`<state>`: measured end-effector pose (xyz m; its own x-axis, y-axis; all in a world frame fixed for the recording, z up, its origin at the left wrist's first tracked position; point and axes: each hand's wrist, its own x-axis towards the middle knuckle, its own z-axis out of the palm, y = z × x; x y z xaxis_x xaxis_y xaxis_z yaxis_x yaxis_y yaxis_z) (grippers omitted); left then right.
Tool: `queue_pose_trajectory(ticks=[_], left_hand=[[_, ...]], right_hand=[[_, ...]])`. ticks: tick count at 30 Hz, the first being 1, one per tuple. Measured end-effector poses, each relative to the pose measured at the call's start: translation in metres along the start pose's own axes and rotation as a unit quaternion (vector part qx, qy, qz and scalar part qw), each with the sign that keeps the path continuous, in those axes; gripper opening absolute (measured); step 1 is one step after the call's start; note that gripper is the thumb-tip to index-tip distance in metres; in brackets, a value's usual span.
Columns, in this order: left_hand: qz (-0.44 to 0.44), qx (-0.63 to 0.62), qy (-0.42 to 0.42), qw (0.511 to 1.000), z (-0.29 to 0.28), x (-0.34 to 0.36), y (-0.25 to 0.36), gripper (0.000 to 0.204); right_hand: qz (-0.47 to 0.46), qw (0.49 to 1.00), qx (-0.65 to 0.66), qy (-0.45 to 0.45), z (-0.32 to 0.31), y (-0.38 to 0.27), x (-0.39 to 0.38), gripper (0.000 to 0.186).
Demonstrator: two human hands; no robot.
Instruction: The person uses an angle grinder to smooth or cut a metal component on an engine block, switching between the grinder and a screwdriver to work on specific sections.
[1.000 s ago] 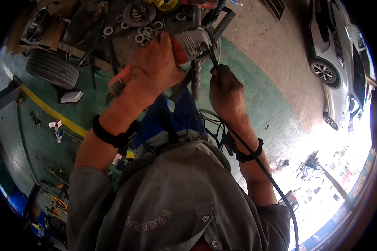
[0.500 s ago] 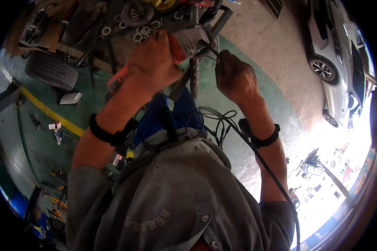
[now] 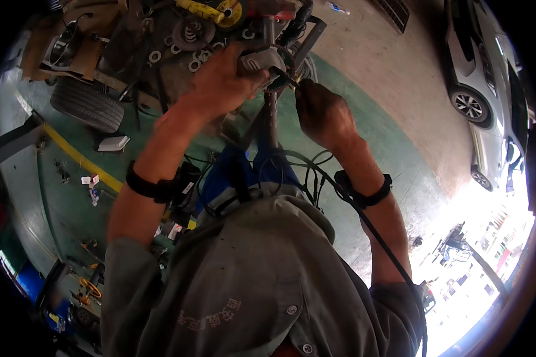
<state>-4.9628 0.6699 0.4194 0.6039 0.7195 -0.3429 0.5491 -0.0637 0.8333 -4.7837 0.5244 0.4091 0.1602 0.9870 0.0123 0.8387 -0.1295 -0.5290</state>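
two hands (image 3: 220, 83), one tyre (image 3: 86, 104), two cars (image 3: 476, 65).

Green floor (image 3: 363, 128) with tyre (image 3: 86, 104), scattered scraps (image 3: 92, 184)

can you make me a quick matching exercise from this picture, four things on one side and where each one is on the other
Things:
1. left hand
2. black rubber tyre
3. white parked car
4. right hand

Places:
A. lying flat on the green floor, at the left
B. on the concrete at the right edge
C. gripping the grey metal part on the cluttered workbench
D. pinching a thin black cable beside that part

Pairs: 1-C, 2-A, 3-B, 4-D
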Motion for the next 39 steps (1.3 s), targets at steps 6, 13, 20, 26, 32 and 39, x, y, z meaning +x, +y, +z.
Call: queue_pose_trajectory(ticks=[6, 13, 20, 26, 32, 39], left_hand=[[0.005, -0.073, -0.020, 0.997, -0.001, 0.010, -0.005, 0.054], [-0.056, -0.076, -0.039, 0.995, -0.003, 0.013, 0.010, 0.053], [-0.106, -0.184, -0.045, 0.976, 0.000, 0.013, 0.018, 0.057], [-0.022, -0.029, -0.048, 0.998, -0.006, 0.024, -0.004, 0.050], [-0.064, -0.166, -0.027, 0.984, 0.002, 0.017, 0.001, 0.058], [-0.063, -0.173, -0.024, 0.983, 0.003, 0.017, 0.000, 0.051]], right_hand=[[-0.034, 0.993, 0.106, 0.031, 0.011, 0.007, -0.001, 0.008], [-0.010, 0.990, 0.138, 0.041, 0.014, 0.012, -0.009, 0.007], [0.056, 0.980, 0.186, 0.049, 0.021, 0.021, -0.015, 0.013], [0.105, 0.964, 0.234, 0.073, 0.021, 0.022, -0.011, 0.014], [0.117, 0.951, 0.263, 0.115, 0.031, 0.026, 0.004, 0.018], [0.142, 0.940, 0.284, 0.127, 0.050, 0.028, 0.036, 0.037]])
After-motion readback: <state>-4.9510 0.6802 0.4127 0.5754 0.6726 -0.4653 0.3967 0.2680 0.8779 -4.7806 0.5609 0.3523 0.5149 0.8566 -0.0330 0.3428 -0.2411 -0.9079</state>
